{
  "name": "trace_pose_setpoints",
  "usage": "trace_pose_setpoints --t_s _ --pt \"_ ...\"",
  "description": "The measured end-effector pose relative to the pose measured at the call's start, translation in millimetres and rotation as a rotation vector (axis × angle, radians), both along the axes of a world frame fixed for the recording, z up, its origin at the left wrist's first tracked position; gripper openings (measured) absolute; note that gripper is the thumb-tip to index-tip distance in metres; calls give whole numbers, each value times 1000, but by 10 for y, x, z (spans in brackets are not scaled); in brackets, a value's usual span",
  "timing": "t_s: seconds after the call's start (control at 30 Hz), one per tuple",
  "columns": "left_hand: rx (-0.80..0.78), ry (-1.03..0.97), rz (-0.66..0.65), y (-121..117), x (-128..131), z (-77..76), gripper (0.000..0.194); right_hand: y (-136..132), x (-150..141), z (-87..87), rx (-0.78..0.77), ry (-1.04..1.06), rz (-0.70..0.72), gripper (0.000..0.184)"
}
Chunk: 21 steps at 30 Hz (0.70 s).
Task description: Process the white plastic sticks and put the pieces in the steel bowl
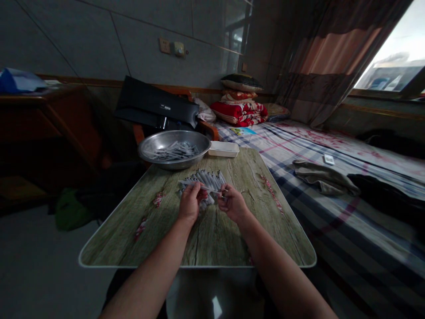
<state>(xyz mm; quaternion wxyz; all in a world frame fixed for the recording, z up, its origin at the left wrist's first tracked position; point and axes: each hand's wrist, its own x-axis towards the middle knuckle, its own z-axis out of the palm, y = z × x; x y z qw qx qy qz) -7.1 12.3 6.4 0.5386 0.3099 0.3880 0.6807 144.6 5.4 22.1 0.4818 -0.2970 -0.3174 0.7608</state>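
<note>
My left hand [192,201] and my right hand [231,201] are close together over the middle of the table. Between them they hold a slim, translucent whitish tube [212,190], its left end in my left fingers and its right end in my right fingertips. What kind of tube it is, I cannot make out. Just behind and beneath the hands lies a pile of similar tubes [210,177], many side by side with dark ends pointing away from me. Part of this pile is hidden by my fingers.
A steel basin [174,165] with many similar pieces stands at the table's [159,248] far left. Beside it is a white plastic tray [223,149]. Behind the basin, a dark monitor [156,104] leans on a chair. A bed [282,153] flanks the table's right side.
</note>
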Motion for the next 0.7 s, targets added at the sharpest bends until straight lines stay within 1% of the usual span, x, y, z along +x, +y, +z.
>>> trace_pose_setpoints --t_s 0.1,0.13,0.2,0.27,0.33,0.43,0.5,0.53,0.63,0.7 --pt "36 57 -1 -29 23 11 35 1 10 0 -43 -47 56 25" --pt "48 82 -2 -40 30 17 34 0 2 -10 -38 -84 62 23" --pt "67 130 -8 -56 33 31 32 -5 -19 -38 -1 -157 88 26" --pt "77 137 -13 -56 15 43 30 -15 -31 -64 37 -200 151 29" --pt "71 43 -1 -31 -32 50 29 -24 -23 -78 42 -206 226 29" --pt "38 -250 62 54 -142 51 19 -17 22 -81 8 -164 289 23" --pt "-16 -427 104 120 -226 54 8 6 63 -77 -34 -121 310 19" --pt "-47 -495 121 148 -265 57 6 21 84 -75 -56 -98 314 18" --pt "-86 -609 124 185 -345 82 15 58 127 -66 -91 -40 291 22" --pt "-61 -593 52 161 -347 107 13 61 123 -60 -73 -24 227 26"
